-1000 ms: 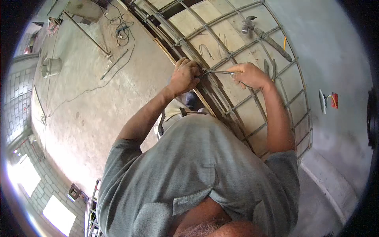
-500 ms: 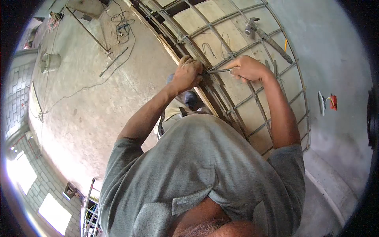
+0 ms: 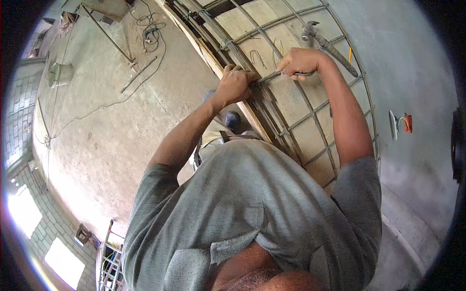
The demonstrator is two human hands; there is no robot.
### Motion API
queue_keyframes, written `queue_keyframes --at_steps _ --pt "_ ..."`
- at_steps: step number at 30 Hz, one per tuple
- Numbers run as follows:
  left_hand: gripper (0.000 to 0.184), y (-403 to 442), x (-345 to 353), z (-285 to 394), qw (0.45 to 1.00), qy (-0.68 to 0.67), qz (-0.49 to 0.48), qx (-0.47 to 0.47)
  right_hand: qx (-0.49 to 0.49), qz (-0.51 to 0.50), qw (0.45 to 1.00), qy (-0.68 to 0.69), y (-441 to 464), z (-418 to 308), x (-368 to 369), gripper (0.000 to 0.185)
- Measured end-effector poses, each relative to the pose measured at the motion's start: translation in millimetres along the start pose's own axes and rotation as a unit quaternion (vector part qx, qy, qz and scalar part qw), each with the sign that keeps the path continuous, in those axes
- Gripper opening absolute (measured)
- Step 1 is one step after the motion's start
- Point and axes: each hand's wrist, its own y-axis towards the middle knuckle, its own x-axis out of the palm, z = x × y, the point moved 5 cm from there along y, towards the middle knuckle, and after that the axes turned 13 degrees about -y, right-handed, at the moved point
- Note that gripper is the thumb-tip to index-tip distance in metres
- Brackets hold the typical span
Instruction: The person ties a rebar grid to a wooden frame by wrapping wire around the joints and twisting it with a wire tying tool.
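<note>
My left hand [image 3: 236, 85] is closed at the near edge of a steel rebar grid [image 3: 262, 33], its fingers curled over the bundled long bars where a crossbar meets them. What its fingertips pinch is hidden. Just to the right, my right hand [image 3: 302, 63] is closed around a thin dark metal tool [image 3: 305, 74], with a short length showing under the fingers. That hand is above the same crossbar. Bent pieces of wire [image 3: 257, 58] lie on the boards beneath the grid. A claw hammer [image 3: 332, 47] rests on the bars beyond my right hand.
A wooden board edge [image 3: 206, 54] runs along the grid's near side. On the concrete floor [image 3: 111, 131] are a bucket [image 3: 60, 75], a dark cable [image 3: 151, 36] and a long-handled tool [image 3: 107, 34]. Red and yellow wires [image 3: 407, 124] stick out of the grey wall at right.
My right hand has moved up and slightly away from my left hand, and the thin tool has swung off the bar joint. My left hand stays at the joint, its fingers shifted slightly.
</note>
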Motion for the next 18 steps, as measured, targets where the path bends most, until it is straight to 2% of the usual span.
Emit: queue_keyframes --at_steps 3,5,7,8,9,10,11,12,13,14,15,16,17,18 --pt "0.052 3.7 -4.5 0.7 1.0 -0.022 -0.014 0.011 0.036 -0.046 0.998 -0.006 14.5 -4.3 -12.0 0.042" --pt "0.054 6.0 -0.6 -2.1 0.998 0.008 -0.06 -0.025 0.029 -0.05 0.998 -0.016 15.2 -4.9 -19.0 0.04" --pt "0.054 3.6 3.5 -6.2 0.999 -0.001 -0.042 -0.015 -0.008 0.083 0.993 0.086 9.0 1.8 -35.0 0.039" --pt "0.054 2.5 4.0 -8.2 1.0 -0.007 -0.024 -0.006 0.012 0.103 0.983 0.149 7.1 13.8 -34.9 0.038" --pt "0.054 0.7 4.6 -10.3 1.0 -0.009 -0.023 -0.008 0.012 0.101 0.984 0.147 11.2 22.0 -25.1 0.038" --pt "0.054 -0.8 3.7 -10.0 1.0 -0.014 -0.01 0.012 0.0 0.195 0.933 0.303 16.5 34.8 -17.4 0.039" --pt "0.053 -1.7 2.2 -8.9 0.999 -0.019 0.003 0.033 -0.012 0.283 0.848 0.448 21.6 52.0 -8.1 0.04" --pt "0.053 -2.1 1.6 -8.5 0.999 -0.02 0.003 0.032 -0.077 0.266 0.822 0.498 34.5 62.9 2.2 0.035" --pt "0.053 -2.5 0.1 -6.6 0.999 -0.017 0.006 0.035 -0.076 0.265 0.822 0.498 48.8 62.0 17.9 0.035" --pt "0.052 -2.9 -0.2 -5.1 0.999 -0.013 0.007 0.038 -0.03 0.372 0.718 0.587 58.2 63.2 32.1 0.031" --pt "0.052 -3.1 0.5 -4.7 0.999 -0.013 0.004 0.038 0.018 0.467 0.59 0.659 59.8 61.6 45.8 0.029" --pt "0.051 -2.9 0.5 -4.8 0.999 -0.016 0.002 0.034 0.02 0.47 0.555 0.685 58.9 50.8 48.6 0.026" --pt "0.051 -2.0 0.1 -4.4 0.999 -0.019 0.0 0.03 0.019 0.472 0.551 0.688 59.9 40.5 45.1 0.026" --pt "0.051 -2.6 1.1 -4.6 0.999 -0.017 -0.003 0.034 -0.002 0.465 0.506 0.726 63.2 33.1 41.4 0.026"
